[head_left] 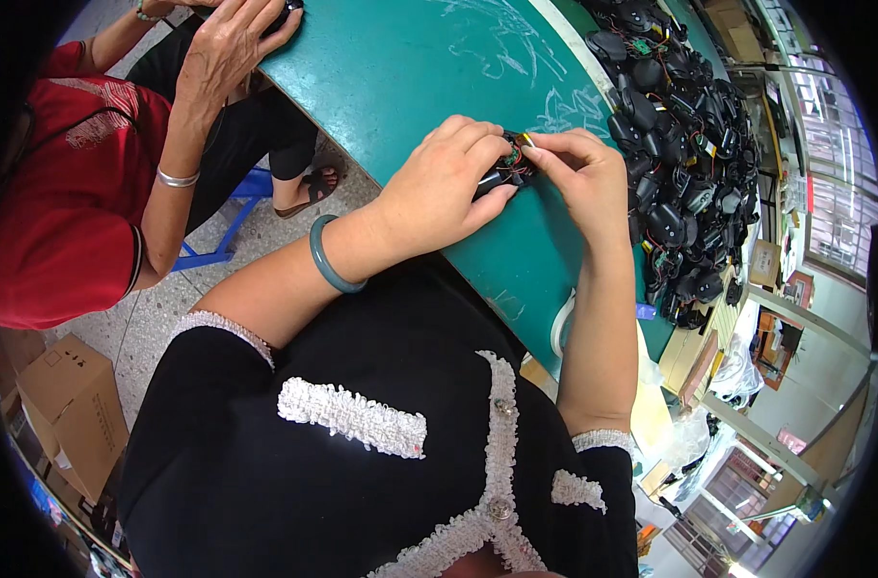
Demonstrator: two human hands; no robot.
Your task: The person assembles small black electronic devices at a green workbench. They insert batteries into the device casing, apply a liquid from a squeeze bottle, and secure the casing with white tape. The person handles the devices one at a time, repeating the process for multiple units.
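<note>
Over the green table, my left hand (437, 185) is closed around a small black electronic device (494, 181) with its casing open. Inside it a green circuit board and thin red and dark wires show. My left thumb presses on the near side of the casing and the fingers curl over its far side. From the right, my right hand (583, 178) reaches in with thumb and forefinger pinched on a small yellow-edged piece (527, 140) at the device's right end. The fingers hide much of the device.
A large heap of black device housings with wires (675, 144) lies along the right. Near my right forearm is a white tape roll (561, 323). A co-worker in a red shirt (68, 222) sits at left, hands at the table edge. A cardboard box (73, 405) stands on the floor.
</note>
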